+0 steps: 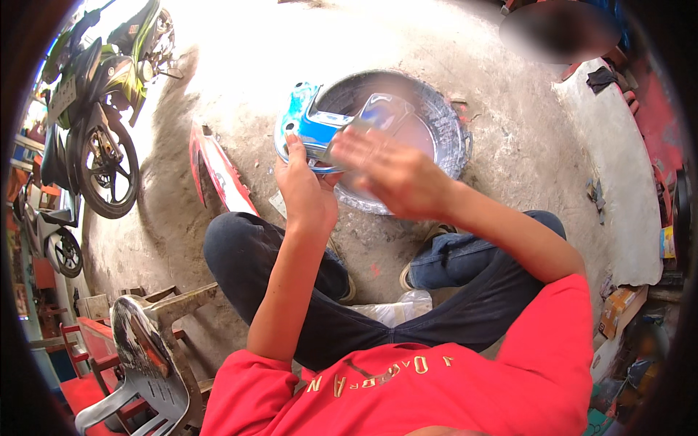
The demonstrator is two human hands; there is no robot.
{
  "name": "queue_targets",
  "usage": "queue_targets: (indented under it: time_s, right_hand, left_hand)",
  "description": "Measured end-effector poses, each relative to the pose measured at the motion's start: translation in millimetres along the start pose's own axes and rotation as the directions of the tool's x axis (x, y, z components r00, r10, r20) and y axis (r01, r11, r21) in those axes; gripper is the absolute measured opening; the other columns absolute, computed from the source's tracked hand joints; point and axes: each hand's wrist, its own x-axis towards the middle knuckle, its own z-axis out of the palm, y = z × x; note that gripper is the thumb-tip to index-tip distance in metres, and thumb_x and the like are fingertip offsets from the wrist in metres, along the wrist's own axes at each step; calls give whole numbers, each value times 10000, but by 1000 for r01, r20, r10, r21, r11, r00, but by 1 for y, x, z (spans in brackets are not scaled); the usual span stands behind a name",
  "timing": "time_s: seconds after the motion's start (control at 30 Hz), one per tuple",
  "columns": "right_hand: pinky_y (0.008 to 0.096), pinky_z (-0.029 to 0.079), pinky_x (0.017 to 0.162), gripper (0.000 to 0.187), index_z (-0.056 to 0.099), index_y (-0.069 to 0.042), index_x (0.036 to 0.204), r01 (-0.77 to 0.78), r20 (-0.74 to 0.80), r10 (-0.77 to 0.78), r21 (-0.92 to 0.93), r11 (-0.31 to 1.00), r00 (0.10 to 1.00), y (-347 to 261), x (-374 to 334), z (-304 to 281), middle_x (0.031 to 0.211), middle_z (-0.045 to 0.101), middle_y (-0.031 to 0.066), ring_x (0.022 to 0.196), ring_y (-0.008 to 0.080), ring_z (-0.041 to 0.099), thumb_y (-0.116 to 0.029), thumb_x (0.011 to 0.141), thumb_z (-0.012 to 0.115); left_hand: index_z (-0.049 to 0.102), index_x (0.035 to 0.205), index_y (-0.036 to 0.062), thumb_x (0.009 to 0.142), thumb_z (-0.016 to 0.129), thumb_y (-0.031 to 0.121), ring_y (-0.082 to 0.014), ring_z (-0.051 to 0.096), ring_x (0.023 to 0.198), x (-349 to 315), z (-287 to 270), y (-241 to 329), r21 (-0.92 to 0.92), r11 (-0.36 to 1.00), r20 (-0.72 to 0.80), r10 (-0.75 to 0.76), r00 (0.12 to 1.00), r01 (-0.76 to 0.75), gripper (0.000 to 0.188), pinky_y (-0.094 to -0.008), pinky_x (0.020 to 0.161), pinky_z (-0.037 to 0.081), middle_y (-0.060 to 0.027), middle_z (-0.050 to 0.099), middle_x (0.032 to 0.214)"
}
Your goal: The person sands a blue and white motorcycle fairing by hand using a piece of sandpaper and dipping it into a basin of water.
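My left hand (307,182) grips the lower edge of a glossy blue and silver panel (313,125), which looks like a motorcycle body part, with the thumb on its face. The panel is tilted over the left side of a round dark basin (452,149) whose rim is streaked whitish. My right hand (392,171) lies across the right part of the panel, its fingers smeared by motion. Whether something thin is under those fingers I cannot make out. Cloudy greyish liquid shows inside the basin, partly behind the panel and hand.
On the concrete floor left of the basin lies a red and white panel (218,171). A green and black motorcycle (102,123) stands at the far left. A grey plastic chair (149,378) is at lower left. Along the right runs a pale slab (618,174). A clear plastic bag (400,309) lies between my legs.
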Motion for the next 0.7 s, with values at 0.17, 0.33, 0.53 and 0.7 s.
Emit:
queue_targets:
  time_s: [0.17,0.33,0.53,0.7]
  right_hand:
    - [495,397,1158,433,611,-52,1351,-307,-21,307,-18,952,952,81,-15,-4,1369,631,173,1337,348,554,-67,918,623]
    - [492,457,1092,414,621,-13,1307,13,-77,-10,46,999,997,1,2,2,1291,667,194,1244,358,622,-40,894,620]
    - [466,507,1046,300,658,-25,1215,-18,-127,-9,-210,978,992,60,-7,-4,1256,683,186,1202,334,649,-132,938,614]
    - [467,480,1082,372,640,-35,1301,106,-63,-107,-27,994,992,37,-10,3,1276,680,178,1250,339,625,-80,942,551]
  left_hand:
    - [497,1304,76,1107,397,295,-192,695,977,-3,4,-4,24,1000,56,-8,998,7,311,-386,704,637,-95,649,1148]
    - [494,1316,84,1108,390,286,-201,690,999,8,-12,-5,-15,999,50,-40,998,41,308,-392,710,635,-99,642,1165]
    - [493,1315,81,1104,398,278,-218,688,995,3,-2,-6,-33,997,13,-68,998,69,304,-420,767,625,-101,636,1191]
    - [485,1308,62,1097,419,270,-239,685,1007,8,-11,-8,-102,990,22,-98,995,99,303,-451,816,618,-116,623,1227]
